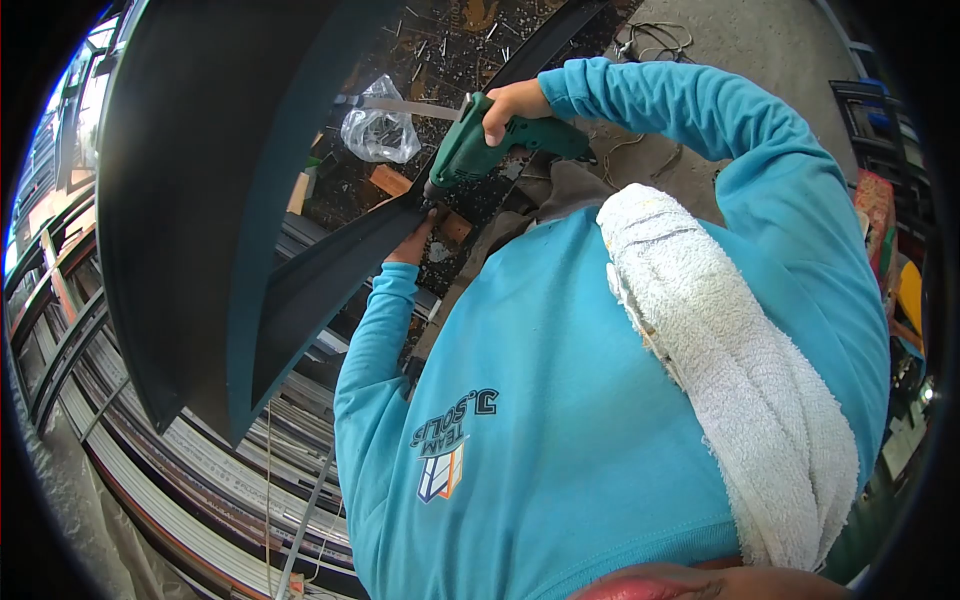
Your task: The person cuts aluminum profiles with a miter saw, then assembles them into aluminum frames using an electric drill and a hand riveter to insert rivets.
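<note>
My right hand [516, 104] is closed around a green power drill [468, 152], near where its body meets the handle. The drill's nose points down at a dark metal profile [345, 250], right at its surface. On the near side of that profile, my left hand [409, 243] grips its edge just below the drill's nose, thumb upward and other fingers partly hidden. The profile runs from a large dark panel [180, 200] on the left toward the upper right.
Behind the drill, a clear plastic bag [380, 125] lies on a dark worktop [440, 45] strewn with screws and shavings. Wood blocks [390, 180] sit under the profile. Long metal bars [220, 480] are stacked at lower left. A cable [655, 42] lies on the concrete floor.
</note>
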A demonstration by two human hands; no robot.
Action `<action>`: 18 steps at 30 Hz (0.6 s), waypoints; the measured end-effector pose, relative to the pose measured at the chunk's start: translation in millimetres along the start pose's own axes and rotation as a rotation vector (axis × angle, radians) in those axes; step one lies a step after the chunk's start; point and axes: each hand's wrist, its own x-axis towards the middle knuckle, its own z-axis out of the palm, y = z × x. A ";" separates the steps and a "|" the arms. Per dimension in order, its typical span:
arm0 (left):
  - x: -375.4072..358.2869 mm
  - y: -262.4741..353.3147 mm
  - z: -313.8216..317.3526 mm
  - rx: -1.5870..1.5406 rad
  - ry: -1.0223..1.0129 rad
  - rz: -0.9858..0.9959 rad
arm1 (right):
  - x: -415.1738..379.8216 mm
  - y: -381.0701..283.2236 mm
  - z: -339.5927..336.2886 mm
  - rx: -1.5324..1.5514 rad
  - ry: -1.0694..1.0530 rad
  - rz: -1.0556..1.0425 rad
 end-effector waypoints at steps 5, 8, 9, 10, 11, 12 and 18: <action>-2.2 -14.0 6.7 0.007 0.059 0.048 | 2.3 3.6 0.9 0.018 0.003 -0.052; -1.3 -18.1 7.4 -0.004 0.113 0.058 | 2.8 3.8 -3.8 -0.026 0.028 -0.060; -3.6 -15.7 5.5 -0.008 0.111 0.057 | 1.5 4.5 -2.5 -0.048 0.050 -0.055; -3.3 -13.3 4.3 -0.012 0.116 0.058 | 4.1 5.7 -4.4 -0.043 0.026 -0.052; -1.8 -10.2 2.6 -0.016 0.122 0.060 | 7.9 5.7 -6.3 -0.039 0.003 -0.049; -2.7 -8.6 2.2 -0.016 0.079 0.027 | 9.5 6.8 -6.4 -0.032 -0.021 -0.045; -2.0 16.8 -16.1 -0.038 0.008 -0.030 | 14.0 7.7 -7.8 0.043 -0.123 -0.065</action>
